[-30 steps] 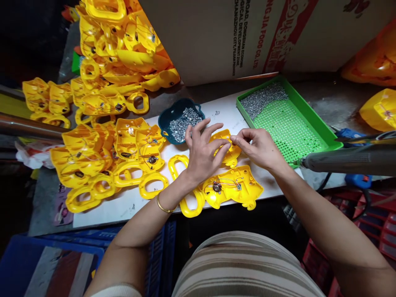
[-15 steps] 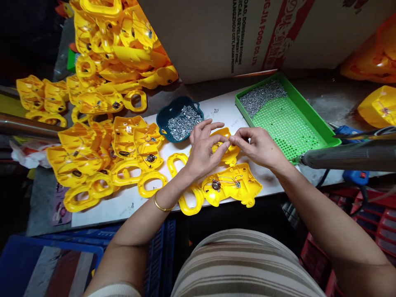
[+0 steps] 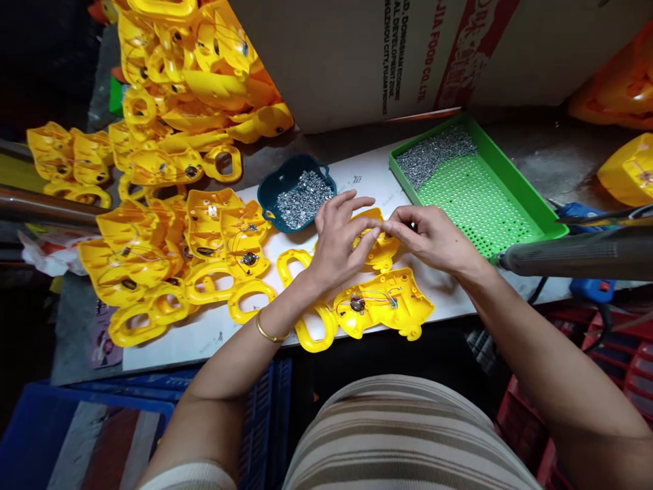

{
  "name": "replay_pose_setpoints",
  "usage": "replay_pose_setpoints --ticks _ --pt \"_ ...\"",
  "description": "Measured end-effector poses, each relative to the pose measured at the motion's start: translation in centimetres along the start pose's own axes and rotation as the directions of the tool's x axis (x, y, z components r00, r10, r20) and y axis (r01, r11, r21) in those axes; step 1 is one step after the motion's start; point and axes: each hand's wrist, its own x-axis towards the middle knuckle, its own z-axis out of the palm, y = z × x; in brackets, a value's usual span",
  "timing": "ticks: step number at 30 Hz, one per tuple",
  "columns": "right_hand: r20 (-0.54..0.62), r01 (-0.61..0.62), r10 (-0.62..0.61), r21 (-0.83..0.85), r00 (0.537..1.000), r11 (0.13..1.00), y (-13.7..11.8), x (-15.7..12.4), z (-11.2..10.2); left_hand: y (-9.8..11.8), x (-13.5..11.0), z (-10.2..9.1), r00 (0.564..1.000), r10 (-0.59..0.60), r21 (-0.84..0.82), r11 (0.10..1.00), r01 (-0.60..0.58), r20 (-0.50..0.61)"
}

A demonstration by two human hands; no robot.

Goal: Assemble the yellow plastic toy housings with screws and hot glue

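Note:
My left hand (image 3: pixel 339 238) rests on a yellow plastic shell half (image 3: pixel 380 248) on the white board, thumb and forefinger pinched at its top while the other fingers spread. My right hand (image 3: pixel 433 238) meets it there, its fingertips pinched against the same spot; what they hold is too small to see. A second yellow shell (image 3: pixel 382 306) with red wires and a small round part lies open-side up just nearer to me. A dark teal dish of small screws (image 3: pixel 298 197) sits just beyond my left hand.
A green perforated tray (image 3: pixel 479 204) with screws at its far end lies to the right. Several yellow shells (image 3: pixel 173 204) are piled to the left. A cardboard box (image 3: pixel 408 54) stands behind. A grey powered driver (image 3: pixel 576 255) hangs at the right; blue and red crates sit below.
Both hands have stayed over the same shell with only small finger movements. The view has shifted slightly.

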Motion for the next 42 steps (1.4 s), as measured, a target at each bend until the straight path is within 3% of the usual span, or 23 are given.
replay_pose_setpoints --ticks 6,14,17,19,23,27,31,42 --pt "-0.025 -0.019 0.019 0.012 0.999 1.0 -0.3 0.0 0.2 -0.8 0.2 -0.4 0.994 -0.098 -0.214 0.971 0.105 0.043" --pt "-0.09 0.02 -0.018 0.017 0.996 1.0 -0.2 -0.2 0.3 -0.3 0.1 -0.5 0.987 -0.156 -0.273 0.948 0.162 0.045" --pt "-0.241 0.022 -0.041 -0.082 0.97 0.996 -0.3 -0.9 0.4 0.0 -0.1 -0.3 0.99 -0.14 -0.257 0.956 0.144 0.033" --pt "-0.323 -0.043 -0.008 -0.152 0.946 0.987 -0.3 -1.6 0.5 0.2 -0.1 -0.2 0.99 -0.132 -0.222 0.965 0.138 0.041" --pt "-0.213 -0.202 0.165 -0.168 0.963 0.965 -0.1 -2.7 0.6 0.4 0.2 0.2 0.987 -0.127 -0.091 0.987 0.135 0.095" --pt "-0.109 -0.234 0.223 -0.102 0.969 0.967 -0.1 -2.8 0.8 0.4 0.7 0.8 0.981 -0.142 -0.015 0.989 0.145 0.131" --pt "-0.02 -0.222 0.221 -0.05 0.975 0.974 0.3 -2.6 1.2 0.3 0.9 1.2 0.962 -0.194 -0.023 0.979 0.202 0.193" --pt "0.001 -0.154 0.156 -0.145 0.988 0.977 0.8 -2.8 1.8 -0.1 1.5 0.5 0.929 -0.219 -0.031 0.971 0.238 0.298"
